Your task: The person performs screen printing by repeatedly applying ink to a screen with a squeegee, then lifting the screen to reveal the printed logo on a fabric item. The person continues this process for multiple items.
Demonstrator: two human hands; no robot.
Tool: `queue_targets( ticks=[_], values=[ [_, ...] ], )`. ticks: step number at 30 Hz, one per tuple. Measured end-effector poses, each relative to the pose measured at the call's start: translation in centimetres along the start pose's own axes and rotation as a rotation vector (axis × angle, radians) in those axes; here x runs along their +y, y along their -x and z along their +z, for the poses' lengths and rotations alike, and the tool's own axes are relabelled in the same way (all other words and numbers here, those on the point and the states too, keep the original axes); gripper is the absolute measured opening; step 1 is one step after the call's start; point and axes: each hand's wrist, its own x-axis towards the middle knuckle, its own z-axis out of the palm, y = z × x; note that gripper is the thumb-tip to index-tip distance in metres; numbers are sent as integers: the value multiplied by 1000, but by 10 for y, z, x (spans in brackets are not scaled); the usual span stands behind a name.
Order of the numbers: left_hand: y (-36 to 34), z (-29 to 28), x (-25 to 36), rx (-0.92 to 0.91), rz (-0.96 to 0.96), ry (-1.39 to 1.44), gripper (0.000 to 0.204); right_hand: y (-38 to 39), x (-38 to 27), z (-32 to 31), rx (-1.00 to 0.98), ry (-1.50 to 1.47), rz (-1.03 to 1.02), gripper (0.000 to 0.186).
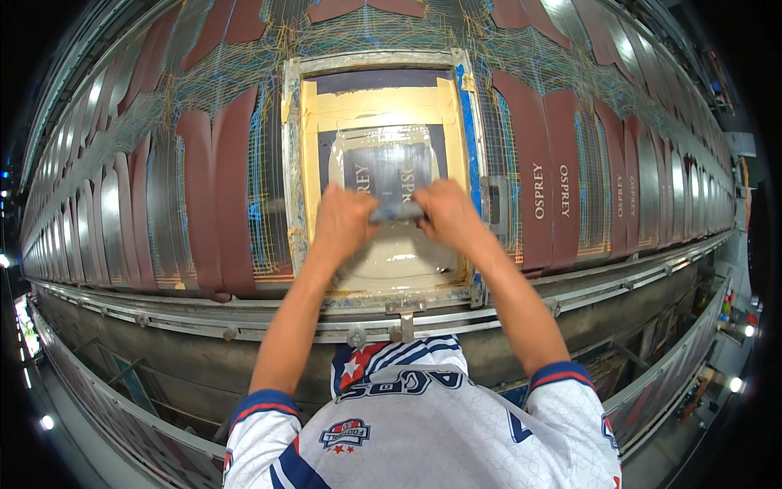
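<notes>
My left hand and my right hand are closed around the two ends of a squeegee, blurred by motion. It lies across the lower half of a printing screen, a rectangular frame with yellow tape along its inner edges. Pale cream ink pools on the mesh on my side of the squeegee and rings a thinly coated dark area. Lettering shows through the mesh beyond my hands. The squeegee's lower edge is hidden.
Maroon panels lie in rows on the long, paint-streaked table. Several panels right of the screen bear pale lettering; those at left look plain. A metal rail runs along the near edge, with a bracket at the screen's foot.
</notes>
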Motion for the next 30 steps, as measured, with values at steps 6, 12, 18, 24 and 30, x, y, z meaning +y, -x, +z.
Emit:
queue_targets(
  ticks=[6, 12, 18, 24, 30],
  values=[
    [79, 7, 51, 10, -15, -16, 29, 73, -43, -3, -65, -169, 4, 54],
    [81, 6, 56, -29, -27, -38, 38, 48, 66, -24, 674, 146, 716, 37],
    [90, 3, 59, -29, -24, -28, 43, 51, 98, 2, 591, -86, 730, 33],
    [121, -30, 50, 55, -62, 82, 46, 36, 35, -49, 535, -352, 891, 27],
    [167, -89, -51, 54, -96, -44, 36, -50, -41, 47, 647, -336, 705, 26]
  ],
)
